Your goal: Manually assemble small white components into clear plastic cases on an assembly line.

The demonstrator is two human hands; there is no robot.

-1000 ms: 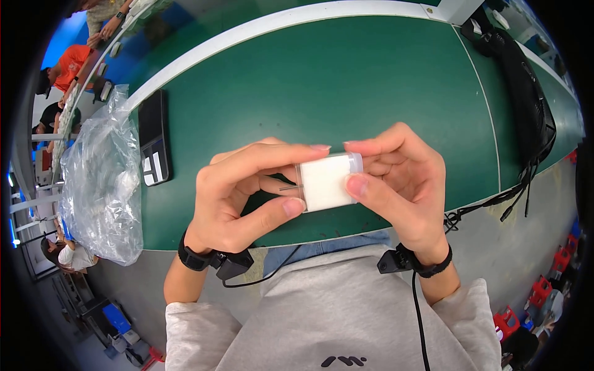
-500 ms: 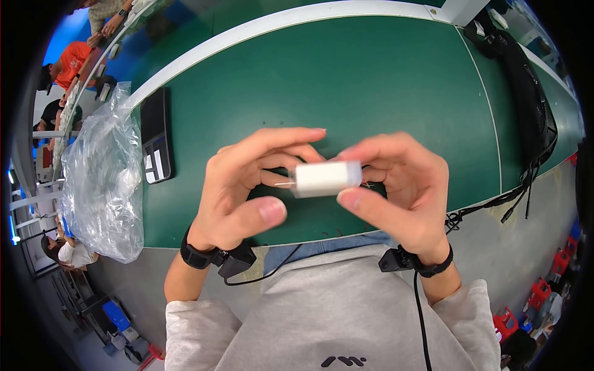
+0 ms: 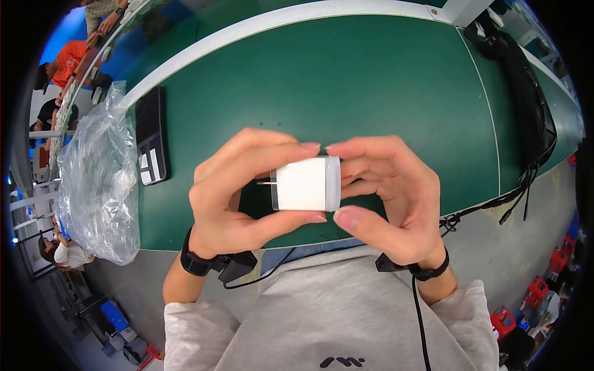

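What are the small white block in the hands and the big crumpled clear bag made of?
The small white block looks like smooth plastic, judging by its even surface and translucent end rim, though brightness hides detail. The big crumpled clear bag seems thin, glossy plastic film: it is see-through, wrinkled and glinting.

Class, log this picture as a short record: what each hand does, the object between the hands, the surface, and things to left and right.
Left hand: grips the white block between fingers above and thumb below
Right hand: thumb and fingers curved around the block's right end; firm contact cannot be told
Block: pale translucent collar at right end, thin metal prong pointing left
Surface: green tabletop
Left side: crumpled clear plastic bag, dark flat case
Right side: black bag
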